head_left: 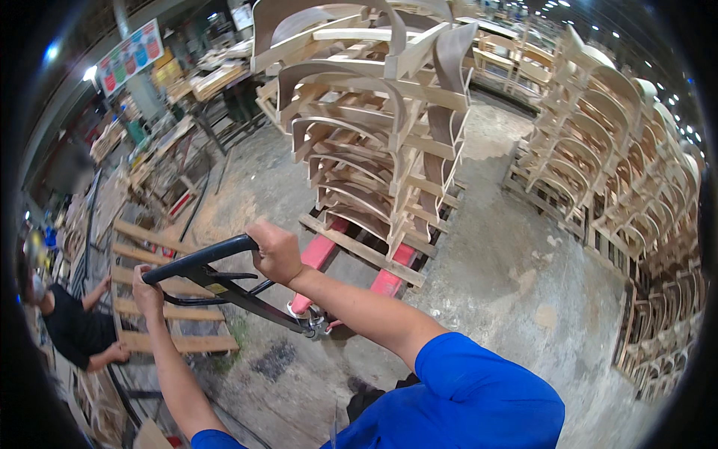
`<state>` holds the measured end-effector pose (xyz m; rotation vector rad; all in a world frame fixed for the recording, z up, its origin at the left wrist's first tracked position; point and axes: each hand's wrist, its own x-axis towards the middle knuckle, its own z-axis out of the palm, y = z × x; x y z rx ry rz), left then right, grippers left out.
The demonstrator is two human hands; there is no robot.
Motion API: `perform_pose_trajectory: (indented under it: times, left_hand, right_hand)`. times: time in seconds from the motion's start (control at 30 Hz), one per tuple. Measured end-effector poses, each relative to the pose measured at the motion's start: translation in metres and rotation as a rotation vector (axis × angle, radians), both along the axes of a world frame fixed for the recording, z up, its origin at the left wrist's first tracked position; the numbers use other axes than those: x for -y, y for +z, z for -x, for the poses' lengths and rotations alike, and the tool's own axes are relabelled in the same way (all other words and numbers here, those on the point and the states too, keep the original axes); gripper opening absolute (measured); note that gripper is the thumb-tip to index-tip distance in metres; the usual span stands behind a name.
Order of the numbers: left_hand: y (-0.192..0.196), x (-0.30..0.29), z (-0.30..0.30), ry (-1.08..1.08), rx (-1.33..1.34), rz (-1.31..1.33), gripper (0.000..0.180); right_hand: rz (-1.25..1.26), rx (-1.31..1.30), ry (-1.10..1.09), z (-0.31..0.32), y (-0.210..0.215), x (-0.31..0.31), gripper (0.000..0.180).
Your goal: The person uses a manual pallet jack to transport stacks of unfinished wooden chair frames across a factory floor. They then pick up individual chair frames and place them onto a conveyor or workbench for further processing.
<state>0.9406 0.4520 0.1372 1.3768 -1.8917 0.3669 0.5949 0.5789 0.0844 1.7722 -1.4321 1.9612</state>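
Both my hands are wrapped round the black handle (203,259) of a pallet jack. My left hand (148,292) closes on its left end, and my right hand (274,251) grips the right end. The handle's shaft runs down to the jack's base (317,323). Two red forks (317,258) reach under a wooden pallet (362,251). On that pallet stands a tall stack of curved wooden chair frames (351,142); its top is cut off by the upper edge of the view.
More stacks of chair frames (598,142) stand on pallets along the right. At left, a person in a black shirt (75,325) is beside a slatted wooden pallet (176,299). Cluttered workbenches (217,78) line the back left. A dark stain (275,361) marks the concrete floor.
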Motion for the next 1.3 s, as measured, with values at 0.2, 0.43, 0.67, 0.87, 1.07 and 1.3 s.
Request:
perform_pose_trajectory:
  times: [0.2,0.43,0.67,0.87,1.07,1.3]
  left_hand:
    - [-0.010,0.142,0.043,-0.089,-0.114,-0.214,0.021]
    - [-0.012,0.298,0.042,-0.269,-0.234,-0.291,0.017]
    - [-0.016,0.402,0.100,-0.293,0.010,-0.254,0.022]
    - [-0.016,0.466,0.161,-0.119,-0.033,-0.458,0.031]
    - [-0.019,0.537,0.193,-0.207,0.010,-0.396,0.030]
    - [-0.041,0.636,0.245,-0.401,0.023,-0.345,0.021]
  right_hand:
    - [-0.069,-0.046,-0.216,0.006,-0.010,0.101,0.034]
    - [-0.082,-0.010,-0.284,-0.013,-0.010,0.205,0.033]
    - [-0.101,-0.015,-0.428,0.015,-0.017,0.289,0.036]
    - [-0.135,-0.016,-0.537,0.058,-0.020,0.354,0.034]
    - [-0.172,0.005,-0.599,0.079,-0.022,0.415,0.032]
    - [-0.178,0.020,-0.647,0.075,-0.026,0.465,0.030]
